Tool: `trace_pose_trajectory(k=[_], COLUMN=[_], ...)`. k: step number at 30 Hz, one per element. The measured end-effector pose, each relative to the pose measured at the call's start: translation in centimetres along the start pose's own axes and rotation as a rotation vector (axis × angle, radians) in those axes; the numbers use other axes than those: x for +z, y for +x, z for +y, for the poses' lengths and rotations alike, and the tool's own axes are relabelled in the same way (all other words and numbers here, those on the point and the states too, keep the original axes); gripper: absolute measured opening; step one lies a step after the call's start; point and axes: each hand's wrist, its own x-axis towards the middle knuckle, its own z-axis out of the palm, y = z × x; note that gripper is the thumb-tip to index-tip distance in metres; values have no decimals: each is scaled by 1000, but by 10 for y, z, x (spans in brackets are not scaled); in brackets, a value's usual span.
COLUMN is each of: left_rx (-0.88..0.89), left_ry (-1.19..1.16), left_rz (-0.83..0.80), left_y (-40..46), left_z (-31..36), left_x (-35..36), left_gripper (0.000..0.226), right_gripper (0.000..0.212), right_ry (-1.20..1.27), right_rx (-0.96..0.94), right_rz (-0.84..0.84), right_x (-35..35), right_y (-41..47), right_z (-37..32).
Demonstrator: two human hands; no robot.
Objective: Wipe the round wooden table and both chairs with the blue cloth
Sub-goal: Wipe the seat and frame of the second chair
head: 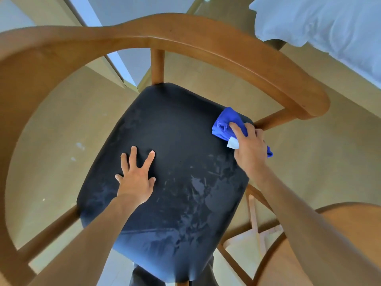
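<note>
A wooden chair (206, 41) with a curved backrest fills the view from above. Its dark padded seat (175, 141) shows pale smears on its near right part. My right hand (250, 146) presses the bunched blue cloth (223, 125) onto the seat's far right corner, beside the armrest post. A white tag sticks out of the cloth under my thumb. My left hand (137, 175) lies flat on the middle left of the seat with its fingers spread, holding nothing.
The round wooden table (309, 254) shows its edge at the bottom right, with crossed wooden legs below it. A white bed cover (329, 27) hangs at the top right. Beige floor surrounds the chair.
</note>
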Motion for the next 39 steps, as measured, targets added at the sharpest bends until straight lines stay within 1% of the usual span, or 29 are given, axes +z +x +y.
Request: trace_pose_trajectory(k=[3, 6, 8, 10, 12, 13, 16, 18, 19, 21, 23, 25, 28, 30, 32, 35, 39], left_rx=[4, 1, 7, 27, 49, 58, 48, -30, -73, -124, -129, -126, -120, -120, -119, -116, -115], left_ry=[0, 17, 22, 35, 42, 49, 85, 87, 65, -5, -52, -67, -85, -90, -87, -89, -89], left_rz=[6, 1, 3, 5, 7, 8, 33, 56, 61, 60, 59, 57, 62, 64, 66, 74, 88], left_y=[0, -1, -1, -3, -4, -6, -11, -16, -19, -22, -22, -20, -17, -16, -16, -17, -17], left_z=[-1, -1, -2, -5, -10, -12, -19, -27, -32, -40, -43, -42, -44, -46, -46, -45, -42], left_x=[2, 2, 1, -1, -3, -4, -5, -3, -2, 2, 5, 7, 10, 11, 11, 12, 12], left_gripper=[75, 75, 76, 78, 80, 81, 81, 83, 83, 84, 84, 84, 83, 83, 83, 83, 84], right_gripper=[67, 63, 61, 60, 63, 62, 52, 44, 39, 31, 34, 40, 58, 62, 62, 65, 65], right_ry=[2, 42, 95, 104, 99, 92, 28, -1, -8, 11, 21, -24, -71, -33, 35, 50, 89], right_rx=[-50, -116, -207, -369, -539, -611, -778, -863, -877, -832, -735, -605, -271, -59, 76, 109, 113], right_rz=[29, 54, 0, -107, -234, -258, -190, -110, -71, 6, 77, 90, 76, 89, 61, 26, 60], right_x=[4, 19, 35, 51, 59, 60, 60, 58, 56, 48, 34, 18, -3, -10, -9, 1, 2], right_y=[-38, -98, -146, -193, -222, -228, -222, -203, -190, -156, -115, -69, 4, 40, 59, 59, 48], right_z=[-27, -69, -100, -123, -130, -127, -110, -102, -97, -86, -70, -52, -22, -9, -9, -21, -33])
